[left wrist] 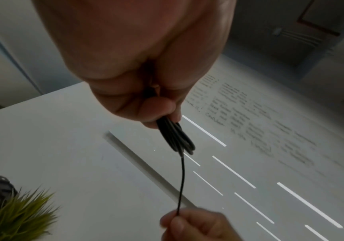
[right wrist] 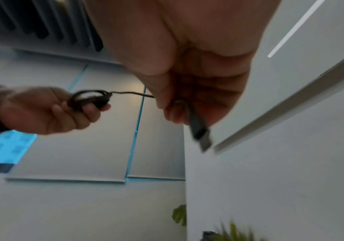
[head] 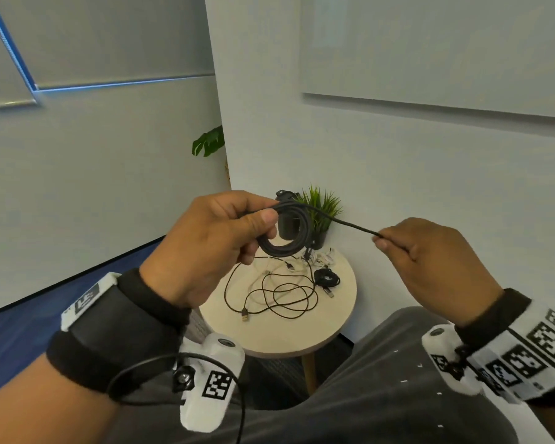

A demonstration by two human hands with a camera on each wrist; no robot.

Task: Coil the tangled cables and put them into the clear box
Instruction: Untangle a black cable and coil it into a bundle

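My left hand [head: 237,225] grips a black cable coil [head: 285,238] of several loops, held above the small round table [head: 289,338]; the coil [left wrist: 176,137] hangs from its fingers in the left wrist view. The cable's free end runs right to my right hand [head: 394,241], which pinches it. In the right wrist view the plug [right wrist: 200,132] sticks out below the right fingers. A tangle of black and white cables [head: 279,293] lies on the table, with a small black coiled cable [head: 326,278] at its right. I see no clear box.
A potted grass plant [head: 321,213] and a dark object [head: 284,195] stand at the table's back by the white wall. A blue floor lies to the left. My grey-clad leg [head: 382,379] is below the hands.
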